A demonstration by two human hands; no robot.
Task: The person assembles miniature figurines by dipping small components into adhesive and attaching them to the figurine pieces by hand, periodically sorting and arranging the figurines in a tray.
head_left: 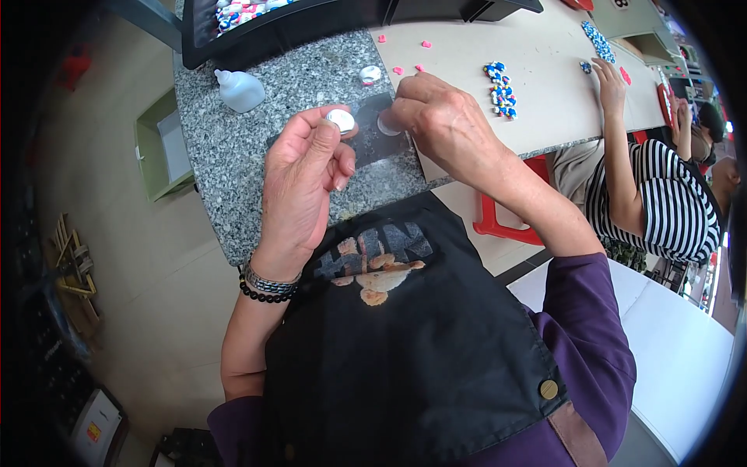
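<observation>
While the left hand [299, 175] pinches a small round white disc [341, 119] between thumb and forefinger, held up just above the worktop [233, 148] at centre frame, the right hand [443, 124] presses its fingertips down on a second round pale disc [387, 124] lying on a dark mat [373, 144]. Left grip: closed on the disc, other fingers curled loosely. Right grip: fingers bunched and closed at the second disc; whether it is pinched or only held down I cannot tell.

Outward from there: the mat sits on the speckled grey stone part of the worktop. Just above it, one more small white round piece [370, 74] lies loose, with a few pink bits [398, 70] scattered on the beige surface to its right. A small white squeeze bottle [240, 89] stands upper left. A dark tray [264, 31] with coloured small parts runs along the top edge.

Judgement on progress: work looks mid-piece, one disc in each hand and not yet joined. A cluster of blue-and-white pieces [500, 89] upper right may be finished output, though that is uncertain. A loose piece and pink bits remain unused.

Another person in a striped shirt [669, 202] works at far right.
</observation>
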